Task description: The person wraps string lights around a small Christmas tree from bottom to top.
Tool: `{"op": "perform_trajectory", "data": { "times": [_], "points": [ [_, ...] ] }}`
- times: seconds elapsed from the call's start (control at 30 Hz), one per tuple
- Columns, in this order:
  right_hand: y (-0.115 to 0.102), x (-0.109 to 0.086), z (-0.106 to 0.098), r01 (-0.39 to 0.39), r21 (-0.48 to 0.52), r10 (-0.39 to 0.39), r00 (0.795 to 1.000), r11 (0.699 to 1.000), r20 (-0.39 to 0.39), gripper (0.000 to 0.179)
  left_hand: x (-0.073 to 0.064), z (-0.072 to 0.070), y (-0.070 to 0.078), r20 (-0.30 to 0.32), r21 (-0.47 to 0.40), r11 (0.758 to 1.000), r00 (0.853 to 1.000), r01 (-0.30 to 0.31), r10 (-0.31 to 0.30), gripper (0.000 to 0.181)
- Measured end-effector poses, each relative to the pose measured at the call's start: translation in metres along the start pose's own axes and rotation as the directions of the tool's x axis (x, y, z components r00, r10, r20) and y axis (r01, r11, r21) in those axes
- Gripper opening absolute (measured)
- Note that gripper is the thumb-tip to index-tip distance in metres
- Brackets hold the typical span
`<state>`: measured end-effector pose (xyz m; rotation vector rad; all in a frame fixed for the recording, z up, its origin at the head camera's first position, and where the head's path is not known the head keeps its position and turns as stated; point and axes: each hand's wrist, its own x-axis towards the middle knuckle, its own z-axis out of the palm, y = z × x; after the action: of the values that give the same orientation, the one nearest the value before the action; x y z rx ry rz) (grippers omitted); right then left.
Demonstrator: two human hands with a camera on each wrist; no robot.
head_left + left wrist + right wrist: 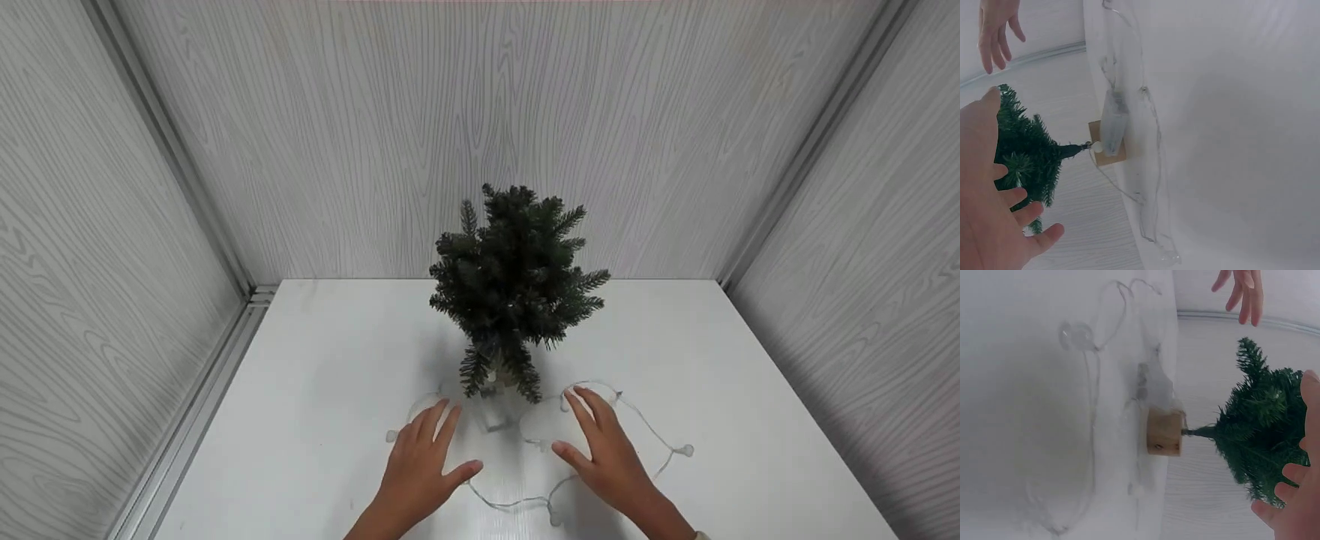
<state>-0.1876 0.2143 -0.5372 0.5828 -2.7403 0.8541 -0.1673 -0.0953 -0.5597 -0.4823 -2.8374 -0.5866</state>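
A small artificial Christmas tree (517, 277) with dark green branches stands upright on the table, on a round wooden base (1163, 433). In front of the base lies a clear battery box (491, 412). From it a string of lights (660, 439), with thin clear wire and pale bulbs, loops loosely over the tabletop. My left hand (421, 465) hovers left of the battery box, fingers spread, holding nothing. On the other side my right hand (609, 459) is likewise spread and holds nothing; its fingertips overlap a loop of wire in the head view.
The white table (337, 360) ends at a pale wood-grain panel (360, 150) behind the tree. Similar panels rise at the left and right, with a grey metal rail (187, 420) along the left edge.
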Motion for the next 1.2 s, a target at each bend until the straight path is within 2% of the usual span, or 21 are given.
{"op": "perform_trajectory", "data": {
  "times": [0.13, 0.27, 0.4, 0.6, 0.67, 0.83, 0.97, 1.1, 1.2],
  "points": [
    [-0.002, -0.009, 0.02, -0.078, 0.113, 0.068, 0.994, 0.991, 0.091, 0.073, 0.0, 0.012, -0.003, 0.047, -0.018, 1.0, 0.999, -0.012, 0.012, 0.089],
    [-0.003, -0.014, 0.038, -0.13, 0.206, 0.091, 0.978, 0.97, 0.188, 0.072, -0.003, 0.022, -0.007, 0.086, -0.006, 1.0, 0.996, -0.021, 0.021, 0.088],
    [-0.004, -0.017, 0.052, -0.171, 0.255, 0.099, 0.957, 0.952, 0.273, 0.07, -0.006, 0.028, -0.008, 0.108, 0.014, 0.998, 0.993, -0.055, 0.053, 0.084],
    [-0.004, -0.022, 0.068, -0.177, 0.275, 0.06, 0.92, 0.945, 0.386, 0.063, -0.011, 0.038, -0.013, 0.133, 0.051, 0.993, 0.987, -0.103, 0.095, 0.068],
    [-0.003, -0.024, 0.071, -0.17, 0.276, 0.046, 0.914, 0.946, 0.404, 0.06, -0.012, 0.041, -0.015, 0.144, 0.061, 0.992, 0.984, -0.114, 0.104, 0.062],
    [0.0, -0.03, 0.077, -0.053, 0.276, -0.054, 0.93, 0.96, 0.364, 0.047, -0.015, 0.043, -0.016, 0.164, 0.057, 0.99, 0.979, -0.128, 0.118, 0.046],
    [0.001, -0.03, 0.08, 0.013, 0.25, -0.103, 0.93, 0.968, 0.352, 0.04, -0.013, 0.045, -0.015, 0.15, 0.027, 0.992, 0.981, -0.126, 0.121, 0.03],
    [-0.001, -0.028, 0.084, 0.05, 0.233, -0.128, 0.934, 0.971, 0.334, 0.032, -0.01, 0.047, -0.014, 0.156, -0.007, 0.994, 0.982, -0.109, 0.109, 0.018],
    [-0.004, -0.027, 0.085, 0.032, 0.239, -0.117, 0.93, 0.971, 0.348, 0.029, -0.008, 0.049, -0.014, 0.171, -0.016, 0.995, 0.981, -0.095, 0.097, 0.01]
  ]
}}
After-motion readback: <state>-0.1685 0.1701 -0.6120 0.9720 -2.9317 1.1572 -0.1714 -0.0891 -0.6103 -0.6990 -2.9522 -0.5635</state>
